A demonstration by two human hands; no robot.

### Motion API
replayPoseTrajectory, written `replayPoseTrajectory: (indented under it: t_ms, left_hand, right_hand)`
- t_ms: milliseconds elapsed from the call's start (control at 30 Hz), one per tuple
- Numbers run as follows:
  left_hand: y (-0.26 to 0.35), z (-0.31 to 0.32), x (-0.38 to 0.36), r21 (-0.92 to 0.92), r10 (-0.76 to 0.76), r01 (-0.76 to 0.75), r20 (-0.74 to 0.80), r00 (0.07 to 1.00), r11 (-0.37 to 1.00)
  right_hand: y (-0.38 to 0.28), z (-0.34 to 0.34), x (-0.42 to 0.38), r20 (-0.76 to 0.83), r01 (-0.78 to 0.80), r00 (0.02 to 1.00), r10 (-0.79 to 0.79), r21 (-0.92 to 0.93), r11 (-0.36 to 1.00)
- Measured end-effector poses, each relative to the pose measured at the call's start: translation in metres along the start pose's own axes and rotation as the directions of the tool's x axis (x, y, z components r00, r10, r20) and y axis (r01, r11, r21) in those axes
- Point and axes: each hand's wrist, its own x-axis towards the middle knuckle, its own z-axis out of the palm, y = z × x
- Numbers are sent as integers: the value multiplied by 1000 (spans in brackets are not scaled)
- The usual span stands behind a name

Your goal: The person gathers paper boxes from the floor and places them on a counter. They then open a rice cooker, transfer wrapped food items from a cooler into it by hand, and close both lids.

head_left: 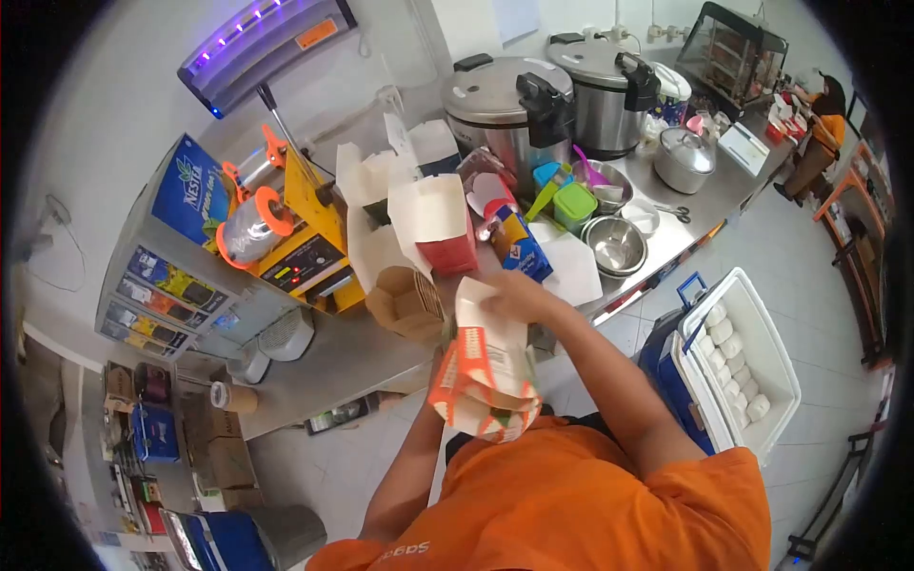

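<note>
An orange-and-white cardboard takeaway box [486, 371] is held tilted in front of my orange shirt, with flaps standing up. My right hand [517, 297] grips the upper edge of its tall white flap, fingers partly hidden by the card. My left hand [440, 360] is at the left side of the box and mostly hidden behind it, closed against the card. Just beyond, a stack of brown paper boxes [405, 303] lies on the counter, near open red-and-white boxes [444, 228].
On the steel counter stand two large rice cookers [509, 105], a yellow cup sealer [305, 243], a Nestea dispenser [181, 257], metal bowls [614, 245] and a lidded pot [684, 160]. An open cooler [738, 362] with wrapped white bundles is at right. Another person [821, 133] stands far right.
</note>
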Motion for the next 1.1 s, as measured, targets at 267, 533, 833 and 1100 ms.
replayPoseTrajectory:
  t_ms: [267, 533, 833, 1100]
  left_hand:
    - [6, 6, 37, -23, 1, 1, 65, 998, 1000]
    - [29, 31, 47, 384, 320, -213, -240, 917, 899]
    - [56, 42, 37, 674, 495, -165, -331, 803, 720]
    - [31, 23, 64, -92, -48, 55, 81, 996, 994]
  right_hand:
    - [18, -45, 6, 47, 15, 999, -10, -106, 994]
    - [0, -35, -9, -150, -262, 956, 252, -57, 963]
    - [-16, -12, -8, -175, -34, 980, 98, 338, 941]
    - [-22, 6, 22, -237, 17, 947, -217, -636, 771]
